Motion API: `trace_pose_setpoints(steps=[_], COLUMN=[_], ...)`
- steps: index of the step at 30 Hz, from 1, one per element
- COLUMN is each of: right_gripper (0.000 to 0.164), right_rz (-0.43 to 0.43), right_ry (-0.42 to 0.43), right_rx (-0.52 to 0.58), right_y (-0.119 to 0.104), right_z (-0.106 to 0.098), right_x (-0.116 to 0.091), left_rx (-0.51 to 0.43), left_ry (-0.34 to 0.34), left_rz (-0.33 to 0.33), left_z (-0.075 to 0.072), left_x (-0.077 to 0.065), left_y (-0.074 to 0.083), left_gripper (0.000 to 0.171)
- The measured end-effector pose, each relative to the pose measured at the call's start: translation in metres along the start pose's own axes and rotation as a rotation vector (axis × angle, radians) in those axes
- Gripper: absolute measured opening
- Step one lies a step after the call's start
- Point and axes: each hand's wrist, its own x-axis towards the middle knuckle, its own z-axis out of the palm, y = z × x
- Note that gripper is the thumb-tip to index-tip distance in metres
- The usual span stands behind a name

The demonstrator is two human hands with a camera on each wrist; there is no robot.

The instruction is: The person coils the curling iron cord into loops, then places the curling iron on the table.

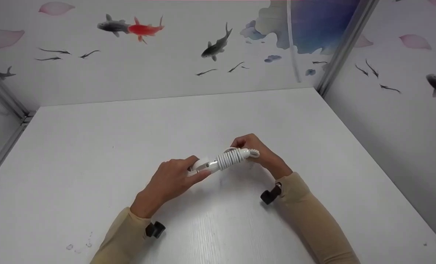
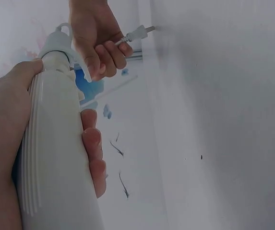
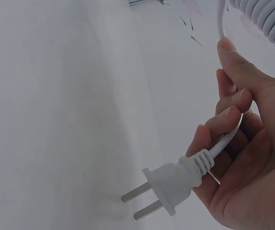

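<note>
Above the middle of the table, my left hand (image 1: 171, 178) grips a long white hand-held appliance (image 2: 55, 148), whose exact kind I cannot tell. It has fine ridges along one side and a flared piece at its far end. White power cord (image 1: 229, 158) is wound in tight coils round the part that points to the right. My right hand (image 1: 257, 149) holds the free length of cord, thumb and curled fingers on it. Below those fingers hangs the white two-pin plug (image 3: 173, 184), its metal prongs pointing away from the palm. The appliance's near end is hidden in my left hand.
A white table (image 1: 111, 146) lies under both hands. White panels (image 1: 166, 69) printed with fish and petals stand behind and to the right, joined by a metal corner post (image 1: 344, 47). Each sleeve carries a small black wrist mount (image 1: 271, 194).
</note>
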Motion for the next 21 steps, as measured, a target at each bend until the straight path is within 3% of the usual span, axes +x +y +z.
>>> trace_pose_setpoints(steps=[3,7,13,21], right_gripper=[0.016,0.018,0.015,0.01], right_rz=[0.023,-0.007,-0.048,-0.083], right_ry=[-0.016,-0.056,-0.074,-0.102], right_rx=[0.008,-0.062,-0.107,-0.154], right_y=[0.0,0.0,-0.005,-0.018], right_z=[0.001,-0.001,-0.005,-0.003], right_x=[-0.001,-0.002,-0.005,-0.013], left_rx=[0.002,0.0,0.001,0.014], left_ry=[-0.033,-0.08,-0.146,-0.174], left_rz=[0.036,0.082,0.068,0.099], left_z=[0.001,0.001,0.002,0.006], left_x=[0.0,-0.001,0.0,-0.001], left_y=[-0.001,-0.002,-0.002,-0.002], left_gripper=[0.037,0.038,0.04,0.04])
